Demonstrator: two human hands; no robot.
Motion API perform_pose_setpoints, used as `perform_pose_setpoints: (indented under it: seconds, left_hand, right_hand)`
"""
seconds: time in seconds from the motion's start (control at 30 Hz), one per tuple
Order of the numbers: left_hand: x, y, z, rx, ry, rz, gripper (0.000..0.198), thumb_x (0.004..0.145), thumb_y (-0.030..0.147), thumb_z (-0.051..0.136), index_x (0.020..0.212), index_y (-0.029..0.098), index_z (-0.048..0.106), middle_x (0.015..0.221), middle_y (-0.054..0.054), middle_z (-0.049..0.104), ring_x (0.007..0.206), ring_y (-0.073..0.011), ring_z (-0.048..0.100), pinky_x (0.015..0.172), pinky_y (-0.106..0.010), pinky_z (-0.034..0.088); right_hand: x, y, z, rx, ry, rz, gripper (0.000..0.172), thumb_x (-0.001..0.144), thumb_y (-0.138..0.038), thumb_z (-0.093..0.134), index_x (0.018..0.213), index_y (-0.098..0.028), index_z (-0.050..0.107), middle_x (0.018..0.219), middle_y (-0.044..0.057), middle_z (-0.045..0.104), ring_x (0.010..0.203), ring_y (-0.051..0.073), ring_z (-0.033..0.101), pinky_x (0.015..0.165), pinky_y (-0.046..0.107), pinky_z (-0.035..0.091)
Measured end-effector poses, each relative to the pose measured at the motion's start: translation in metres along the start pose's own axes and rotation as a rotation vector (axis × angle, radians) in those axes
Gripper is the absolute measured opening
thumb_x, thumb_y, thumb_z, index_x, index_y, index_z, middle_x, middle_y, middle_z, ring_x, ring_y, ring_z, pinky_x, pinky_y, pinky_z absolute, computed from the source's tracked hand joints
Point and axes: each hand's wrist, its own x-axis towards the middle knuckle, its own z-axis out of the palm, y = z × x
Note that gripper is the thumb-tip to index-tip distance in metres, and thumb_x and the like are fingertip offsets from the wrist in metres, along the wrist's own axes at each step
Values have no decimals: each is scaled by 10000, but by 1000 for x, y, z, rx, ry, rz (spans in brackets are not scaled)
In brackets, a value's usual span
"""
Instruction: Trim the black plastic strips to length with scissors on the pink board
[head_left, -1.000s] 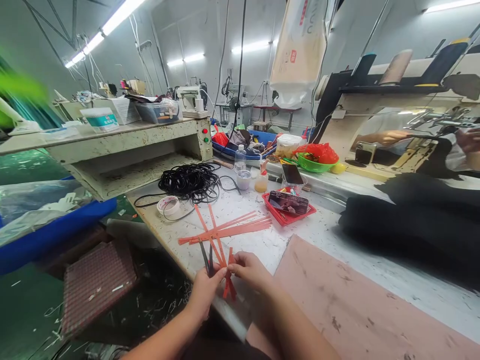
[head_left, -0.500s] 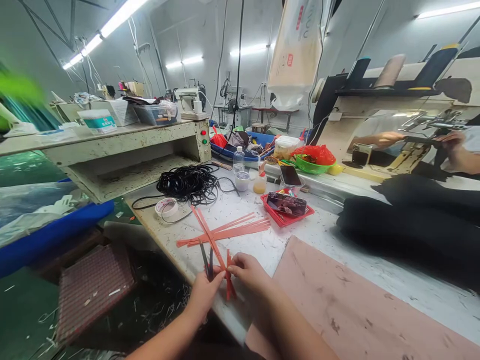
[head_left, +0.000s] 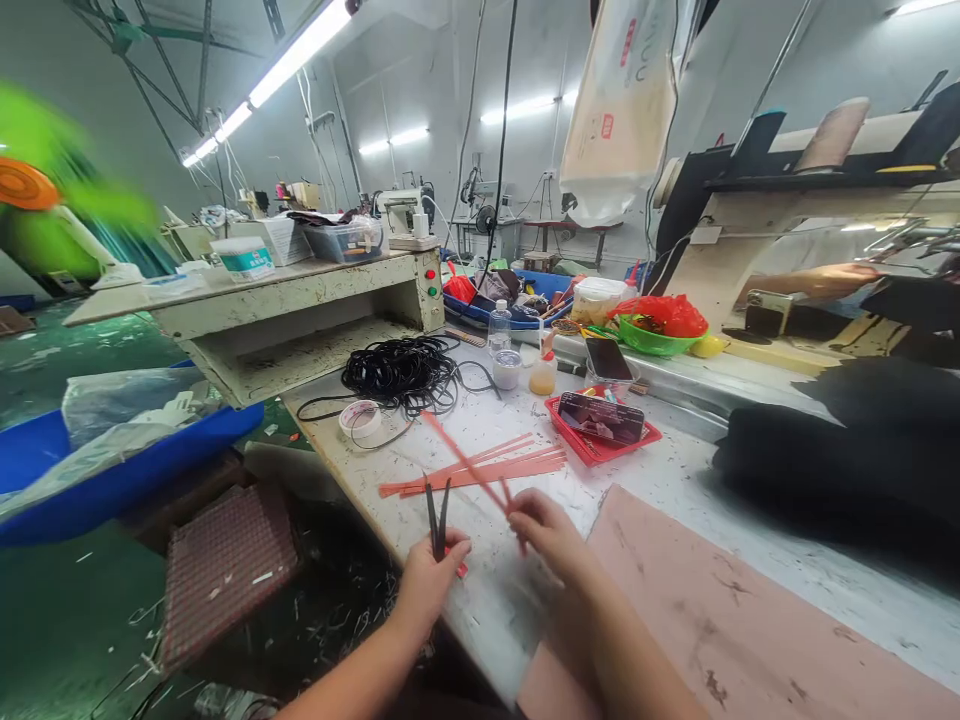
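Observation:
My left hand (head_left: 435,572) is closed around black thread snips (head_left: 436,515), whose two pointed blades stick up and stand apart. A small red bit (head_left: 459,568) shows beside its fingers; whether it is a strip or part of the snips I cannot tell. To the right, my right hand (head_left: 546,528) pinches coral-red strips (head_left: 474,465), one long and slanting up to the left, somewhat blurred. Beyond the hands, more flat coral strips (head_left: 487,470) lie fanned on the white table (head_left: 480,610).
A tangle of black cord (head_left: 401,372) and a tape roll (head_left: 360,419) lie at the back left. A red tray (head_left: 592,448) carries a phone (head_left: 602,417). Pinkish sheet material (head_left: 712,610) covers the right front; dark cloth (head_left: 832,480) lies near the sewing machine (head_left: 742,240).
My hands have come apart: the right has moved right with the strips, and the left keeps the snips. The view has shifted, so the scene sits further right.

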Motion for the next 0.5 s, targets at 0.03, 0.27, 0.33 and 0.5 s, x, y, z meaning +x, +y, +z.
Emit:
perform_pose_setpoints:
  seconds: [0.03,0.27,0.33,0.5]
  left_hand:
    - [8,2,-7,49,22,13,214,587,370,623,659,170,647,680,-49,691,738,-252,637,694,-317,483]
    - [82,24,-57,524,1,77,168,690,193,593,838,174,670,920,-99,707,955,-290,612,837,-353,428]
    - [93,27,-61,654,-75,101,163,679,160,626,834,175,672,927,-95,700,941,-283,611,828,-364,423]
    - [109,24,-61,874,-203,118,152,748,184,637,896,152,627,1017,-63,638,956,-213,578,858,-399,421]
  right_hand:
    - [1,-4,-9,9,80,-21,242,580,-380,615,682,-201,488,558,-47,473,467,107,450,420,233,373]
    - [-28,-44,-81,12,622,-113,409,504,-431,676,803,-200,520,723,26,563,597,163,523,455,266,384]
    - [-58,-51,-99,-27,762,-98,411,502,-418,687,821,-210,533,757,49,592,637,193,549,503,304,417]
    - [-163,5,-159,-408,986,122,227,657,-470,566,836,-332,581,898,142,651,814,303,626,706,470,428]
